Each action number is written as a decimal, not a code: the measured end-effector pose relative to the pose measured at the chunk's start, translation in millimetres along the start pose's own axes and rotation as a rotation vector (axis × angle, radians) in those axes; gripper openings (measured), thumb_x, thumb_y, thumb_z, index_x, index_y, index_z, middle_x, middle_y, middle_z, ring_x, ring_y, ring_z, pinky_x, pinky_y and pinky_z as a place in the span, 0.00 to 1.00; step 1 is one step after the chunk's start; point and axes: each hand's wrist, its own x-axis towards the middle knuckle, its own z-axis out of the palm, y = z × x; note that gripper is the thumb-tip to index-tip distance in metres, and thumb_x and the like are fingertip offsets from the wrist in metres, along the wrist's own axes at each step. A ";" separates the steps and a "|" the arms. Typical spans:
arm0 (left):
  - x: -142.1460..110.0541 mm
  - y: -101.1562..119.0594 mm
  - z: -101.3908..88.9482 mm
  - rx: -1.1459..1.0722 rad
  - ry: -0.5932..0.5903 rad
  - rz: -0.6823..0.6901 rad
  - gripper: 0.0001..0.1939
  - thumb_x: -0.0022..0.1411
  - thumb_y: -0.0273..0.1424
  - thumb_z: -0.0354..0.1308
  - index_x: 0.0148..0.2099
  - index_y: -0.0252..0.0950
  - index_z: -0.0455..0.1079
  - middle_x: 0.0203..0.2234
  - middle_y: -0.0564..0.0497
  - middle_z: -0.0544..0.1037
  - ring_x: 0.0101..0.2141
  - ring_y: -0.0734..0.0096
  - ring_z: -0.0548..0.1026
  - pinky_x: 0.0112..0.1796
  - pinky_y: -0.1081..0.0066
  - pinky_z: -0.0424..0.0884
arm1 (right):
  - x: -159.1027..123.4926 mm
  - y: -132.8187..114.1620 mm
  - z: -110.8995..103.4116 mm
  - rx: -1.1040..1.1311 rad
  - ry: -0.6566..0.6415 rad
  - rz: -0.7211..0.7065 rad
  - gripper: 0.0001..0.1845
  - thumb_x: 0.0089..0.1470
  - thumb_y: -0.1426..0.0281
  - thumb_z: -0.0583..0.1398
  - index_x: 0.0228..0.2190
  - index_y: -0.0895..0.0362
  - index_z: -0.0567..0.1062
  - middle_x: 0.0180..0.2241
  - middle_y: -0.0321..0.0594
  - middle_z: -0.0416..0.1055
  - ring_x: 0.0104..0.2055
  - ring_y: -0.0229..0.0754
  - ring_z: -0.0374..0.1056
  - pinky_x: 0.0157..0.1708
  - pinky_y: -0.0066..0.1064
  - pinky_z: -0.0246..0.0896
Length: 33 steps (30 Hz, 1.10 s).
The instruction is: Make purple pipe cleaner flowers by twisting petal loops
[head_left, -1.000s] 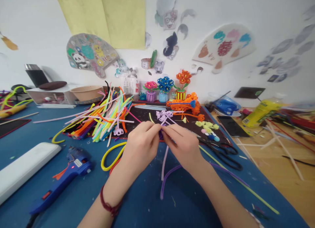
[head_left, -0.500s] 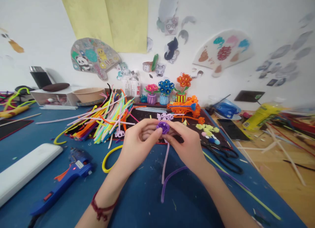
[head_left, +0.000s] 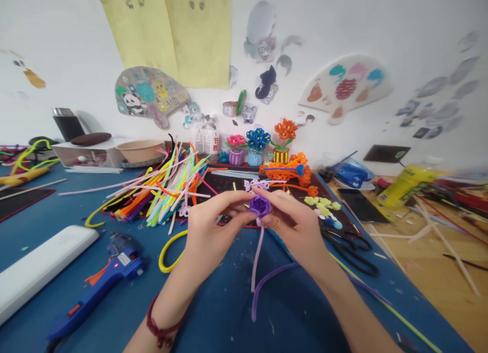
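Both hands, the left [head_left: 217, 226] and the right [head_left: 295, 223], close in a narrow pinch on a small purple fuzzy piece [head_left: 260, 205] held up between them, its ring-like rim turned towards the wearer. It looks very light and soft on the outside, probably with a thin bendable core, so it should grip well rather than slip — the likelier trouble is squashing its round shape. The best hold is by opposite edges of the rim, with light fingertips and the centre left free. The thumbs sit at its 7 and 5 o'clock, the forefingers arch over towards 11 and 1, and the forearms rise from the near side like two sides of a tent. At 6 o'clock from the piece, a pale lilac stem [head_left: 257, 256] runs down — whether it joins the piece, I cannot tell — with a loose purple strand [head_left: 259, 292] further down, above the blue surface [head_left: 221, 312]. Further out, black scissors [head_left: 353, 248] lie at 4 o'clock, a blue glue gun [head_left: 124, 269] at 8, a heap of coloured stems [head_left: 171, 185] between 9 and 10, and a pot of blue flowers [head_left: 258, 141] at 12.
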 end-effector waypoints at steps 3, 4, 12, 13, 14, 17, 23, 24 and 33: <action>0.1 0.9 -2.5 0.001 -0.030 0.049 0.11 0.54 0.24 0.66 0.42 0.35 0.75 0.31 0.52 0.81 0.28 0.78 0.78 0.32 0.80 0.75 | 0.1 -1.2 -2.0 0.031 0.022 -0.004 0.20 0.58 0.63 0.61 0.52 0.48 0.73 0.39 0.38 0.73 0.40 0.41 0.68 0.39 0.31 0.64; 0.4 1.5 -3.3 -0.021 -0.044 0.051 0.11 0.53 0.25 0.66 0.41 0.35 0.75 0.31 0.52 0.81 0.28 0.77 0.78 0.32 0.80 0.75 | 0.4 -1.9 -2.5 0.038 0.024 -0.007 0.19 0.58 0.63 0.60 0.51 0.48 0.74 0.39 0.38 0.73 0.41 0.42 0.68 0.39 0.31 0.64; 2.0 4.3 -2.5 -0.181 -0.057 -0.084 0.07 0.52 0.27 0.68 0.36 0.35 0.76 0.25 0.52 0.79 0.25 0.73 0.76 0.28 0.75 0.74 | 2.4 -4.1 -0.9 0.086 0.057 -0.049 0.15 0.56 0.62 0.62 0.45 0.47 0.79 0.32 0.38 0.74 0.33 0.40 0.68 0.32 0.32 0.65; 1.7 3.3 -1.7 -0.189 -0.058 -0.081 0.06 0.52 0.27 0.68 0.35 0.35 0.76 0.26 0.51 0.79 0.26 0.72 0.77 0.29 0.74 0.74 | 2.4 -3.1 -0.3 0.098 0.068 -0.051 0.14 0.55 0.62 0.63 0.44 0.47 0.79 0.31 0.38 0.74 0.32 0.40 0.68 0.31 0.32 0.66; 1.4 2.0 -0.9 -0.197 -0.057 -0.070 0.05 0.52 0.27 0.68 0.33 0.35 0.76 0.27 0.50 0.80 0.28 0.70 0.77 0.30 0.73 0.74 | 2.4 -2.0 0.3 0.109 0.078 -0.053 0.14 0.55 0.63 0.63 0.44 0.47 0.80 0.31 0.38 0.74 0.32 0.40 0.68 0.31 0.32 0.66; 0.7 -1.8 1.1 -0.189 -0.060 -0.042 0.05 0.52 0.27 0.67 0.28 0.35 0.74 0.28 0.48 0.79 0.31 0.68 0.77 0.32 0.71 0.74 | 1.6 1.4 2.1 0.118 0.092 -0.074 0.13 0.54 0.66 0.64 0.43 0.47 0.80 0.30 0.38 0.75 0.31 0.40 0.69 0.30 0.31 0.67; -0.7 -5.4 3.9 -0.108 -0.038 -0.010 0.08 0.53 0.24 0.65 0.25 0.35 0.71 0.24 0.51 0.76 0.27 0.73 0.75 0.29 0.74 0.71 | -2.1 2.7 10.6 0.018 0.061 -0.101 0.16 0.59 0.73 0.59 0.47 0.46 0.77 0.32 0.37 0.75 0.32 0.38 0.70 0.30 0.28 0.68; -1.2 -5.7 4.3 -0.100 -0.031 -0.014 0.08 0.54 0.24 0.65 0.25 0.35 0.71 0.24 0.52 0.76 0.26 0.73 0.74 0.28 0.74 0.70 | -2.4 2.3 12.4 0.011 0.063 -0.103 0.17 0.59 0.73 0.58 0.47 0.46 0.77 0.32 0.37 0.74 0.32 0.38 0.70 0.30 0.28 0.68; -0.5 -6.7 1.9 -0.154 -0.022 -0.083 0.03 0.55 0.27 0.65 0.30 0.36 0.75 0.27 0.49 0.78 0.29 0.69 0.76 0.32 0.69 0.73 | 0.8 0.9 11.9 0.067 0.097 -0.012 0.15 0.60 0.69 0.57 0.46 0.48 0.78 0.30 0.38 0.73 0.28 0.38 0.68 0.27 0.30 0.68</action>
